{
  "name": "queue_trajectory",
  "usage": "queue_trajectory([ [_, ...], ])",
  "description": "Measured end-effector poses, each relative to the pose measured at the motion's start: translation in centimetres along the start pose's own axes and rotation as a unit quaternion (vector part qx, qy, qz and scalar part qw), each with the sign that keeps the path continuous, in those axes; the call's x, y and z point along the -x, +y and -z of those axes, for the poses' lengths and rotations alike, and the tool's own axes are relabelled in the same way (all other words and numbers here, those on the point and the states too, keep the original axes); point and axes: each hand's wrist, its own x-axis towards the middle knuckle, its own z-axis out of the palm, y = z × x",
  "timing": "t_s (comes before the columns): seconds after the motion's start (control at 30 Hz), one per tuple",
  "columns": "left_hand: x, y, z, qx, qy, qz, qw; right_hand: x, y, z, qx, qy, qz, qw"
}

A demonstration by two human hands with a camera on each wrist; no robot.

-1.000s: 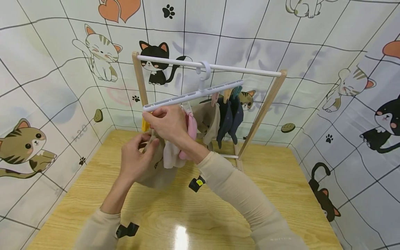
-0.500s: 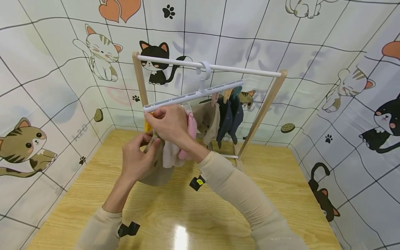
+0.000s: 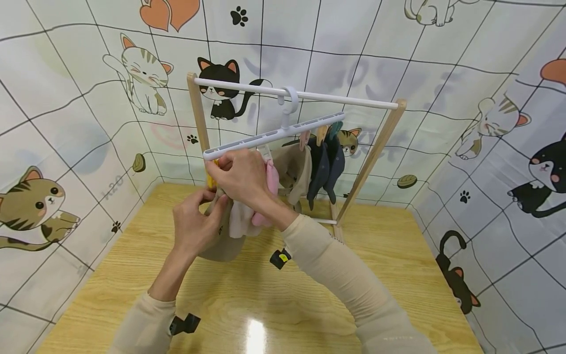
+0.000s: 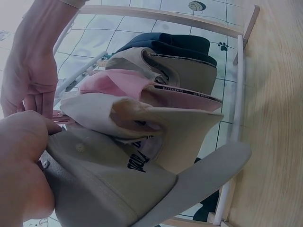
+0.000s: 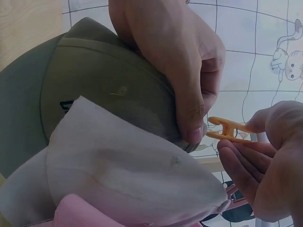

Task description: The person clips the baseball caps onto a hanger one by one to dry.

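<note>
My left hand (image 3: 194,221) pinches the edge of an olive-grey baseball cap (image 4: 94,170) between thumb and fingers, below the left end of a white hanger (image 3: 247,142). My right hand (image 3: 243,177) is just above it and squeezes a yellow clothespin (image 5: 229,130). In the right wrist view, the clothespin's tips are right beside the cap's edge; whether they touch it I cannot tell. A cream cap (image 5: 128,156) hangs next to the olive-grey one, then a pink cap (image 4: 118,85). The hanger hooks over the top bar, with one end tilted toward me.
Further along the hanger hang a beige cap (image 3: 298,169) and dark blue caps (image 3: 333,164), with pink, orange and teal clothespins (image 3: 336,129) above. A wooden rack (image 3: 376,152) with a white top bar (image 3: 345,100) stands on the wooden table (image 3: 318,305). Cat-printed cloth surrounds it.
My left hand has shifted slightly to the right, and the cap's brim has swung a little with it. The yellow clothespin and right hand have moved very slightly right.
</note>
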Motion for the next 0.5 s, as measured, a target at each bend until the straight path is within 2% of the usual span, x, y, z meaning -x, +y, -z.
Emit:
queue_trajectory([
  [0.37, -0.14, 0.33, -0.2, -0.016, 0.023, -0.009, 0.9996, 0.09, 0.11, 0.07, 0.041, 0.008, 0.051, 0.9979],
  [0.5, -0.25, 0.48, -0.21, -0.022, 0.029, -0.014, 0.9992, 0.13, 0.17, 0.14, 0.057, 0.013, 0.053, 0.9969],
])
